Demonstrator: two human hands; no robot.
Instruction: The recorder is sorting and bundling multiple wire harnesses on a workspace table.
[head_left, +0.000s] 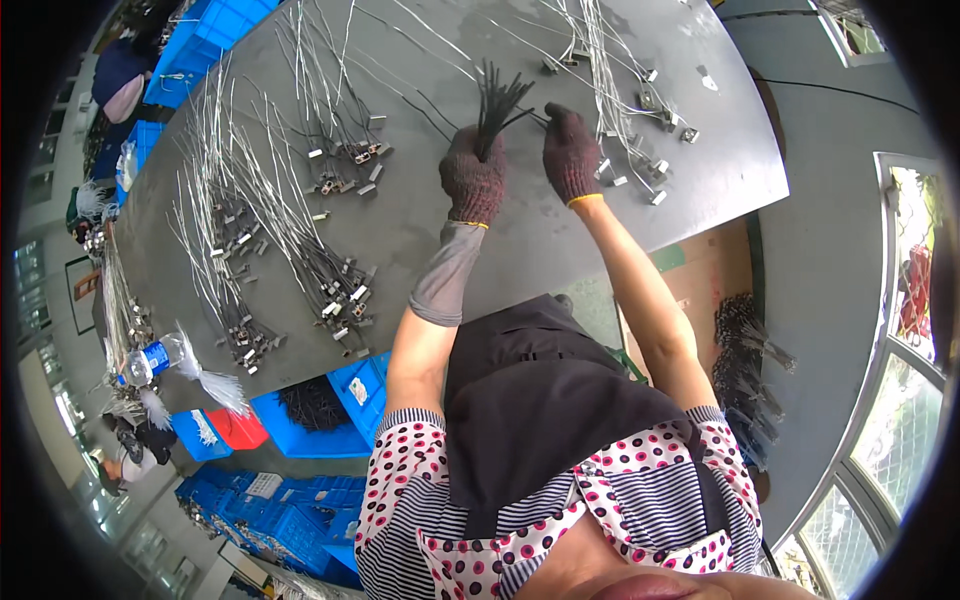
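Observation:
My left hand (473,182), in a dark knitted glove, is closed round a bundle of thin black tubes (498,98) whose free ends fan out away from me. My right hand (573,158), gloved alike, is just to its right, thumb and fingers pinched together. A thin wire (538,118) shows at those fingertips, close to the tubes; its far end is hard to follow. Silvery wires with dark ends (432,112) lie on the table beside my left hand. Right of my right hand lies a bunch of wires with small metal connectors (642,150).
The grey metal table (420,260) carries several wire bunches with connectors (340,290) on the left. Blue bins (300,420), one with black tubes, stand below its near edge beside a red bin (237,428). A plastic bottle (150,362) is at the left edge. Windows line the right.

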